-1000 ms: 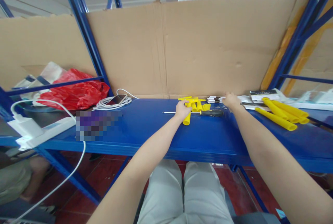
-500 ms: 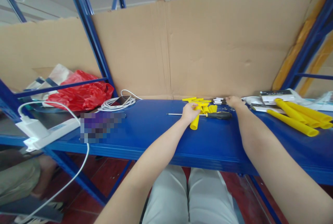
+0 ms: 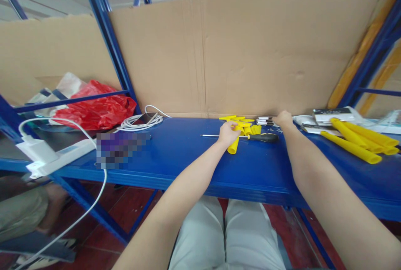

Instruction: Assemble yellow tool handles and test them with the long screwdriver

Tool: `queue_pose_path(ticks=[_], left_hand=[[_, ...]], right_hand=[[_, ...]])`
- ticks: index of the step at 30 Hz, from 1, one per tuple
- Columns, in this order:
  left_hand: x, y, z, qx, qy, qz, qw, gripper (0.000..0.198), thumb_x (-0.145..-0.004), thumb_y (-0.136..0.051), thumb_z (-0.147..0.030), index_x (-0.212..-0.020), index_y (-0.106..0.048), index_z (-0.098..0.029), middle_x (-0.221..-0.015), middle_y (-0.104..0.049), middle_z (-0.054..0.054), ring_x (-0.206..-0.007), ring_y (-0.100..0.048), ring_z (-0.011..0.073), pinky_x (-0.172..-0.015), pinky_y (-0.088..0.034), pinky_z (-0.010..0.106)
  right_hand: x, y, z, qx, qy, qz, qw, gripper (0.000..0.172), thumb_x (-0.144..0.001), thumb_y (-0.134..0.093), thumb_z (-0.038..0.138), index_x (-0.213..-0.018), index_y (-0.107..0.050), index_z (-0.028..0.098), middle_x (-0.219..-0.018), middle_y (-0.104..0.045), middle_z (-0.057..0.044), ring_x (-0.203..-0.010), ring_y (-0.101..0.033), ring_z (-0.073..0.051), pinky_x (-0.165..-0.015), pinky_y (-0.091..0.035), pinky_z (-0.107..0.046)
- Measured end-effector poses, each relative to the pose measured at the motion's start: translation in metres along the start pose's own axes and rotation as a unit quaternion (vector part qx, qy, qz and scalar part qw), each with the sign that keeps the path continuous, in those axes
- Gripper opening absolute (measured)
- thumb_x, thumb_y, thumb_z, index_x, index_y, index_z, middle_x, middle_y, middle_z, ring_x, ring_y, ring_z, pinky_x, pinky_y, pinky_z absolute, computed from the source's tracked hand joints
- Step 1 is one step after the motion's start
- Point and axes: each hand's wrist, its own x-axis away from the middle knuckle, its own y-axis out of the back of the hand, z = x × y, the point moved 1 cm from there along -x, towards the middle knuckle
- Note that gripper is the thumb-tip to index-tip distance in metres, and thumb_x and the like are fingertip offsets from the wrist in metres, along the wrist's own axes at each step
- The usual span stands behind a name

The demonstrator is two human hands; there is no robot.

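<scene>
Okay, left hand [image 3: 229, 133] looks closed around a yellow tube [image 3: 232, 146], wide end pointing back at the person, over the blue counter [image 3: 184, 153] just in front of some short yellow pieces [image 3: 256, 129]. Right hand [image 3: 284, 119] is near the cardboard [image 3: 250, 52], just beside white-and-black sticks [image 3: 264, 120]. Its fingertips are hidden, so can't tell whether it grips anything.

Risks as I read it:
- Screwdriver [image 3: 263, 137] lies crosswise, left hand covering part of the shaft. Catch it with the wrist or tube and it could swing or roll into the yellow pieces.
- Pieces look round and loose. A sideways drag of that hand could scatter them.
- Tiny bits [image 3: 276, 127] by the right hand, too small to identify. A sloppy pull back could sweep them away.
- Long yellow tubes [image 3: 351, 146] sit piled beside the right forearm. Elbow swings out, they could roll.
- White cable [image 3: 104, 180] hangs over the edge. Snag it and the power strip [image 3: 70, 155] could get yanked.
</scene>
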Motion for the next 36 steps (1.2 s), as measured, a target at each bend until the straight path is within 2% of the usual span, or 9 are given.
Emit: queue_pose_path(ticks=[3,6,10,13,17,25,29,32,36], left_hand=[[-0.002,0.0,0.002,0.008,0.002,-0.009,1.0,0.03,-0.068,-0.074,-0.001,-0.094,-0.075,-0.015,-0.109,-0.075,0.008,-0.1,-0.071,0.021,-0.096,-0.054,0.031],[-0.004,-0.002,0.003,0.055,0.015,-0.021,0.998,0.038,-0.065,-0.076,-0.001,-0.1,-0.073,-0.016,-0.112,-0.074,0.008,-0.103,-0.07,0.0213,-0.095,-0.054,0.03],[-0.005,-0.002,0.002,0.153,0.074,-0.028,0.985,0.048,-0.065,-0.073,0.001,-0.11,-0.067,-0.013,-0.114,-0.073,0.011,-0.096,-0.072,0.0197,-0.085,-0.056,0.026],[-0.004,0.0,0.0,0.208,0.114,-0.033,0.971,0.048,-0.067,-0.071,0.002,-0.112,-0.065,-0.013,-0.107,-0.073,0.011,-0.088,-0.073,0.019,-0.077,-0.057,0.025],[-0.004,0.004,-0.001,0.26,0.121,-0.044,0.957,0.053,-0.064,-0.071,0.003,-0.113,-0.063,-0.016,-0.093,-0.074,0.005,-0.083,-0.073,0.0188,-0.074,-0.057,0.026],[-0.003,0.006,-0.001,0.278,0.119,-0.042,0.952,0.06,-0.063,-0.072,0.003,-0.118,-0.057,-0.016,-0.1,-0.073,0.008,-0.087,-0.072,0.0201,-0.079,-0.056,0.029],[-0.002,0.009,-0.003,0.28,0.12,-0.048,0.951,0.056,-0.062,-0.073,0.004,-0.113,-0.058,-0.015,-0.099,-0.072,0.009,-0.086,-0.072,0.0204,-0.081,-0.056,0.031],[-0.002,0.012,-0.004,0.292,0.129,-0.063,0.946,0.053,-0.063,-0.07,0.006,-0.11,-0.058,-0.016,-0.095,-0.071,0.007,-0.083,-0.071,0.0189,-0.079,-0.056,0.031],[-0.006,0.018,-0.004,0.325,0.147,-0.094,0.93,0.046,-0.06,-0.067,0.008,-0.098,-0.058,-0.017,-0.085,-0.07,0.003,-0.08,-0.071,0.0183,-0.08,-0.056,0.03]], right_hand=[[-0.001,0.004,0.005,-0.045,-0.003,-0.03,0.999,0.055,-0.074,-0.071,0.015,-0.125,-0.059,-0.002,-0.116,-0.064,-0.03,-0.118,-0.061,-0.038,-0.099,-0.05,-0.046],[0.003,0.011,0.014,-0.091,-0.045,-0.05,0.994,0.059,-0.078,-0.067,0.014,-0.132,-0.051,-0.002,-0.127,-0.059,-0.03,-0.125,-0.056,-0.038,-0.104,-0.046,-0.046],[0.011,0.025,0.025,-0.156,-0.075,-0.092,0.981,0.063,-0.082,-0.067,0.022,-0.138,-0.044,0.002,-0.138,-0.051,-0.029,-0.135,-0.046,-0.039,-0.113,-0.037,-0.049],[0.018,0.034,0.028,-0.203,-0.078,-0.119,0.969,0.065,-0.084,-0.068,0.031,-0.139,-0.043,0.007,-0.142,-0.048,-0.028,-0.137,-0.042,-0.039,-0.115,-0.033,-0.048],[0.031,0.039,0.028,-0.272,-0.097,-0.131,0.948,0.067,-0.082,-0.071,0.037,-0.137,-0.045,0.009,-0.14,-0.048,-0.023,-0.134,-0.045,-0.033,-0.113,-0.036,-0.04],[0.058,0.035,0.03,-0.394,-0.06,-0.076,0.914,0.071,-0.077,-0.074,0.039,-0.135,-0.042,0.013,-0.129,-0.056,-0.015,-0.115,-0.059,-0.026,-0.095,-0.051,-0.035],[0.068,0.039,0.037,-0.44,-0.048,-0.053,0.895,0.064,-0.077,-0.074,0.034,-0.131,-0.046,0.013,-0.118,-0.063,-0.014,-0.097,-0.067,-0.023,-0.08,-0.058,-0.032],[0.074,0.042,0.044,-0.502,-0.037,-0.015,0.864,0.061,-0.075,-0.076,0.028,-0.128,-0.049,0.014,-0.1,-0.069,-0.01,-0.082,-0.07,-0.021,-0.07,-0.06,-0.03],[0.081,0.045,0.05,-0.588,-0.028,0.033,0.808,0.052,-0.074,-0.079,0.019,-0.118,-0.051,0.018,-0.096,-0.072,-0.007,-0.085,-0.073,-0.018,-0.074,-0.061,-0.027]])
